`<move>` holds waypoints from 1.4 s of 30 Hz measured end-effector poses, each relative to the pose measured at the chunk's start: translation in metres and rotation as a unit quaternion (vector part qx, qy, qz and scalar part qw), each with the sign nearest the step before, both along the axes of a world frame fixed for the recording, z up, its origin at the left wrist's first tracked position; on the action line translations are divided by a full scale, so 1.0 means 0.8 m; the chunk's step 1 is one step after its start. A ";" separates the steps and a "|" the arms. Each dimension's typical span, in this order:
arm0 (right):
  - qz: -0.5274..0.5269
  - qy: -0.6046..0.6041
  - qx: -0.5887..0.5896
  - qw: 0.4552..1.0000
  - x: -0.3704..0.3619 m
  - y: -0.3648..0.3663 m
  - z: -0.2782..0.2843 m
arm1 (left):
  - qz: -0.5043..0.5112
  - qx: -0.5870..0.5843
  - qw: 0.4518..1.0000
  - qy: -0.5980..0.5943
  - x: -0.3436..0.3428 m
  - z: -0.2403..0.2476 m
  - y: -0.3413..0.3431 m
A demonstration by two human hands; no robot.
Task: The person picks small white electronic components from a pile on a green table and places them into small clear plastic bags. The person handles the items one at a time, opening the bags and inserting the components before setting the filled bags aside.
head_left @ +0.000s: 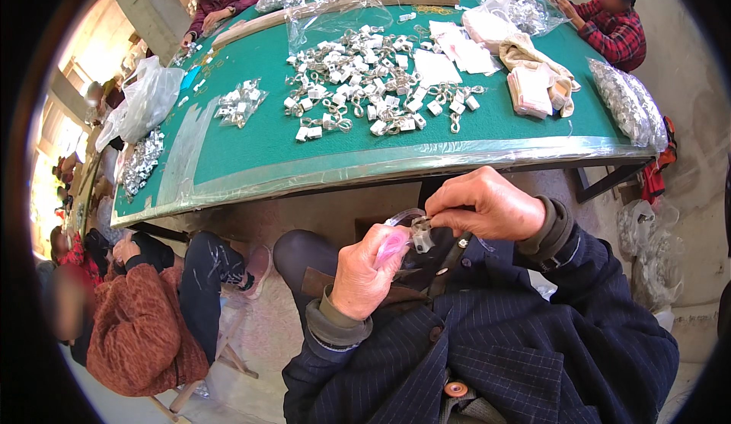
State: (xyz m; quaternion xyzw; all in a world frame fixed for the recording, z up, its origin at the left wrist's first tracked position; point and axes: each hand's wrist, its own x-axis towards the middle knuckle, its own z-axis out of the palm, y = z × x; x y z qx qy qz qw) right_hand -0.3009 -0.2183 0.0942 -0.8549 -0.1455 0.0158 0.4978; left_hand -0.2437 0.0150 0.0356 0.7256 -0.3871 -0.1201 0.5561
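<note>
My left hand (359,275) is closed around a clear, curved plastic piece with a pink patch (393,247), perhaps a small bag. Just beside it, between both hands, is a small silvery metal fitting (421,237). The thumb and bent fingers of my right hand (487,205) pinch the fitting's upper end. Both hands are above my lap, short of the table's near edge. On the table (304,154) beyond them lies a loose heap of small white and metal fittings (358,78), many with wire loops.
White cloths or papers (461,49) and a beige cloth bag (537,62) lie right of the heap. Filled clear bags (626,103) rest at the right corner. A long wooden strip (335,11) crosses the far side. Co-workers sit around, one in a brown sweater (148,329) at left.
</note>
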 end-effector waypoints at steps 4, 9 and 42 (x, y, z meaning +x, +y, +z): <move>0.055 -0.103 -0.088 0.989 0.005 0.008 -0.014 | -0.010 0.024 1.000 -0.010 -0.003 -0.001 -0.003; 0.082 -0.128 -0.142 0.978 0.008 0.018 -0.022 | -0.011 0.001 1.000 0.017 -0.005 -0.008 -0.011; -0.098 -0.135 0.019 0.986 0.005 0.051 -0.063 | 0.057 -0.173 0.935 0.304 -0.008 -0.019 -0.008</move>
